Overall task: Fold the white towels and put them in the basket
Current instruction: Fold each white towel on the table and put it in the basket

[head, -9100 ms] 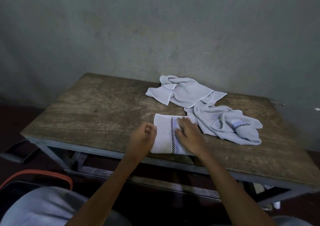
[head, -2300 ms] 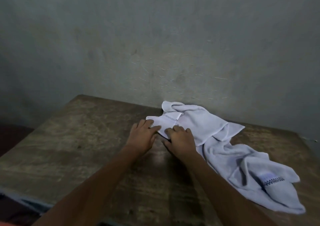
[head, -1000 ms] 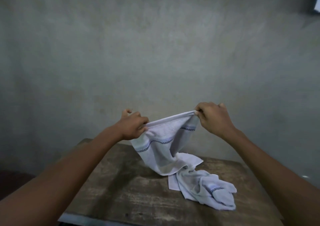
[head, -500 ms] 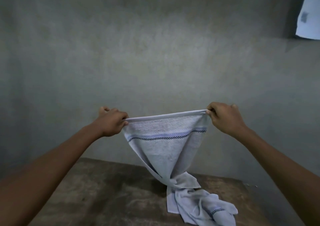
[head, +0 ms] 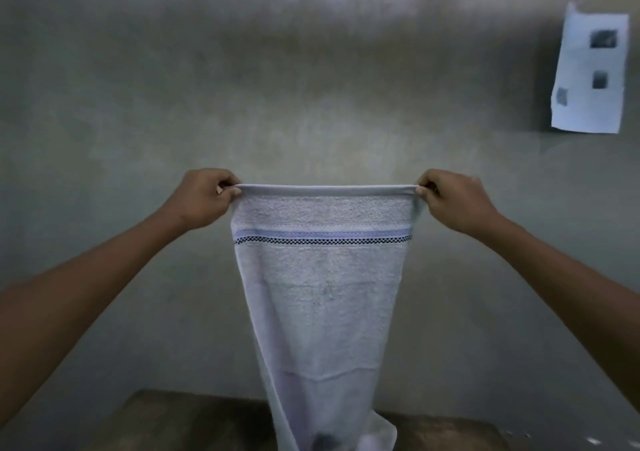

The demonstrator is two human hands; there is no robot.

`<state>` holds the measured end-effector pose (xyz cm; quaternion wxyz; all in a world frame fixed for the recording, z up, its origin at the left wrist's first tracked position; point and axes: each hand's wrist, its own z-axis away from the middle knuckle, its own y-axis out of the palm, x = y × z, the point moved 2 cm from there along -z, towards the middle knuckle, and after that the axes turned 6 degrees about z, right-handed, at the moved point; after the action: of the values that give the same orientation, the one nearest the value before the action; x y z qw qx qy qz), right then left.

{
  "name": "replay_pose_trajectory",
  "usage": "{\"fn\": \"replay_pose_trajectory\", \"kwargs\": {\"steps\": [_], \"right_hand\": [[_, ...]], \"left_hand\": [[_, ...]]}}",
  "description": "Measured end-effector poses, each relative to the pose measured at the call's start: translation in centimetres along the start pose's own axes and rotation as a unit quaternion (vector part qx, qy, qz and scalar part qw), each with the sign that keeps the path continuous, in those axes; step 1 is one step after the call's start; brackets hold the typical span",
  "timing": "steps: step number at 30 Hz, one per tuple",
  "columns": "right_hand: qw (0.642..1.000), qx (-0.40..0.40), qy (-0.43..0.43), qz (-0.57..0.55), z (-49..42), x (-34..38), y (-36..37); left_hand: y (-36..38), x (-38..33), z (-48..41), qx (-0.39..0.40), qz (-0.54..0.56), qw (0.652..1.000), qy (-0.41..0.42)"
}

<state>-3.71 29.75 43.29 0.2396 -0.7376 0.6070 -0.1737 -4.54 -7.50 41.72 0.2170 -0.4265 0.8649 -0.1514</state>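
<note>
Head view: my left hand and right hand each pinched a top corner of the white stripe-banded terry towel — stretched taut over the brown wooden table, likely to flatten it for folding.

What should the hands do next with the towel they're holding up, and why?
Probably lower the towel and lay it flat on the table. The left hand and right hand each pinch a top corner, so the towel hangs straight and spread out, with its bottom end down by the wooden table. It looks ready for folding there.
</note>
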Motion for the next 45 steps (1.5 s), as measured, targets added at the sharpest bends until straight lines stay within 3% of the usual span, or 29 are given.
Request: {"fn": "replay_pose_trajectory", "kwargs": {"steps": [6, 10, 15, 18, 21, 26, 29, 34, 38, 42, 45], "right_hand": [[0.999, -0.012, 0.014, -0.030, -2.9, 0.0, -1.8], [0.992, -0.012, 0.036, -0.119, -4.0, 0.2, -2.4], [0.967, 0.121, 0.101, -0.199, -2.2, -0.2, 2.0], [0.930, 0.147, 0.141, -0.306, -1.7, -0.9, 4.8], [0.918, 0.110, 0.165, -0.342, -3.0, -1.2, 5.6], [0.910, 0.002, 0.155, -0.384, -6.7, -1.0, 2.5], [0.913, -0.002, 0.133, -0.387, -6.6, -0.3, 0.9], [0.907, 0.111, 0.096, -0.394, -2.3, 0.8, 0.7], [0.880, 0.214, 0.078, -0.416, 2.5, 0.9, 1.0], [0.829, 0.310, 0.065, -0.461, 7.3, 1.3, 0.8], [0.800, 0.345, 0.071, -0.485, 10.5, 1.6, 1.4]], "left_hand": [[-1.6, -0.6, -3.0, -0.033, 0.105, 0.991, -0.073], [-1.8, -0.7, -4.0, 0.000, 0.250, 0.955, -0.158], [1.4, 1.9, -2.0, 0.084, 0.288, 0.927, -0.224], [3.2, 3.3, -1.2, 0.082, 0.294, 0.925, -0.227], [3.4, 3.6, -2.3, 0.035, 0.291, 0.936, -0.193], [1.4, 1.7, -5.2, -0.144, 0.271, 0.948, -0.079], [0.5, 1.3, -4.5, -0.172, 0.250, 0.951, -0.056], [-0.3, 1.6, 0.3, -0.096, 0.278, 0.952, -0.084], [-1.8, 2.5, 5.1, 0.042, 0.310, 0.942, -0.123], [-3.6, 2.8, 9.6, 0.202, 0.396, 0.881, -0.162], [-3.5, 3.1, 12.5, 0.276, 0.411, 0.847, -0.192]]}}
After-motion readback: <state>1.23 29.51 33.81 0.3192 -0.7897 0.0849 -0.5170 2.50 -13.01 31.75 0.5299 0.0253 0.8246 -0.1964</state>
